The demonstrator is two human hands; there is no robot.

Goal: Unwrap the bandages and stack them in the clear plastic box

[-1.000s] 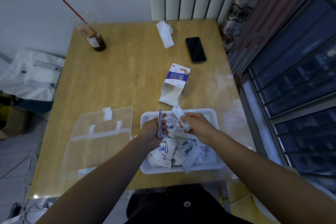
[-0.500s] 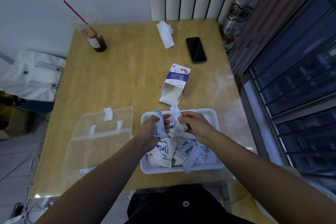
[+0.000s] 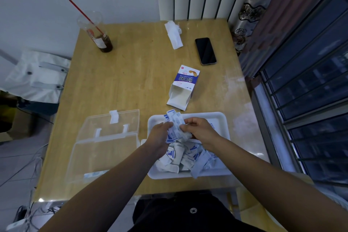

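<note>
Over the last second the two hands have closed in on each other above the white tray (image 3: 218, 117). A second ago the left hand (image 3: 159, 134) held a wrapped bandage edge-on while the right hand (image 3: 200, 130) worked a separate strip. Now both meet on the same small bunch of wrapped bandages (image 3: 174, 125), whose printed faces are turned up toward the camera. The left fingers (image 3: 168, 124) pinch its left edge and the right fingers (image 3: 185, 127) pinch its right edge, so both hands are grasping paper and neither is released.

This looks like the start of a peel: the wrapper is gripped from both sides but not visibly opened, and no bare bandage can be made out.

The held bunch hangs just above the tray's far half, over the loose pile (image 3: 184, 156) of wrappers. Its long axis runs roughly away from the person. The upper end points toward the open carton (image 3: 183, 88) on the desk (image 3: 131, 81), and the lower end dips toward the pile.

The clear plastic box (image 3: 105, 154) sits open just left of the tray; whether it holds anything yet is hard to tell
</note>
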